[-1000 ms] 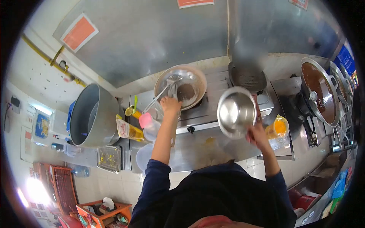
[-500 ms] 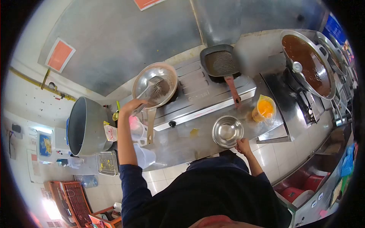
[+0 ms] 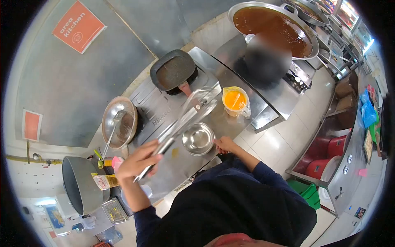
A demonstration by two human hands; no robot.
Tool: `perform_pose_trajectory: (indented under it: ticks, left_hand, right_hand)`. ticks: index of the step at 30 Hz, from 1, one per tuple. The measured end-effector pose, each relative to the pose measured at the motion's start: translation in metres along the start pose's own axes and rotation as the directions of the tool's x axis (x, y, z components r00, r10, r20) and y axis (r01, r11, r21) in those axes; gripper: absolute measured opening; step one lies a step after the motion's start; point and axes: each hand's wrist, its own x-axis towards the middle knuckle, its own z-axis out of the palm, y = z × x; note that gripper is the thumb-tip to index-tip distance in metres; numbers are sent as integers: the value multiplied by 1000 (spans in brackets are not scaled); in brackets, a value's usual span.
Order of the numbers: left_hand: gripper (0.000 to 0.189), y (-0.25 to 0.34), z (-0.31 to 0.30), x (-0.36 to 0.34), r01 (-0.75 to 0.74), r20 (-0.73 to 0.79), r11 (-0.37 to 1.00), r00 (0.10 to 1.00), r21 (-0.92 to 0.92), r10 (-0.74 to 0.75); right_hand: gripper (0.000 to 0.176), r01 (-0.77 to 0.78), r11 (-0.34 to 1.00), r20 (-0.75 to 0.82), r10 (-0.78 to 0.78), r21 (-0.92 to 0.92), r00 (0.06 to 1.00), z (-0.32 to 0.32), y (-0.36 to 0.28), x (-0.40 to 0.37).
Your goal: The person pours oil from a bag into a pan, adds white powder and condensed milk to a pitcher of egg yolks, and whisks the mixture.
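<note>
One whisk (image 3: 166, 145), in the pan (image 3: 108, 117) half a second earlier, is now lifted clear, so work at the pan appears paused. Left hand (image 3: 142, 159) is clamped on its handle, wires extending beyond the grip toward the stove (image 3: 155, 110); right hand (image 3: 225, 144) meets the bowl (image 3: 198, 140) at its rim, pinch indeterminable.

Grey metal wall (image 3: 90, 78), pale tiled floor (image 3: 284, 144)

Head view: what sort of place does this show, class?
Probably a commercial kitchen: a wall sign reads "area kitchen", a large pan holds brown liquid, and a dark pan sits on the stove.
</note>
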Motion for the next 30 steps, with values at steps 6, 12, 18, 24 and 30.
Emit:
perform_pose_trajectory:
  ticks: [6, 12, 18, 24, 30]
  left_hand:
    - [25, -6, 39, 74, -39, 42, 971, 998, -236, 51]
    - [21, -25, 56, 81, -30, 24, 893, 999, -448, 45]
    - [20, -62, 62, 61, -6, -47, 837, 999, -547, -24]
    - [22, -82, 74, 37, -32, -203, 775, 971, -631, -126]
    - [21, -94, 77, 22, -55, -271, 690, 940, -722, -208]
  right_hand:
    - [37, 378, 749, -631, 68, 544, 773, -35, 56, 0]
    - [31, 462, 523, -612, 153, 716, 776, -72, 38, 23]
    - [20, 539, 374, -612, 106, 755, 783, -70, 48, 48]
    - [19, 473, 389, -568, 176, 790, 804, -68, 54, 46]
    - [10, 189, 444, -298, 191, 876, 935, -53, -29, -37]
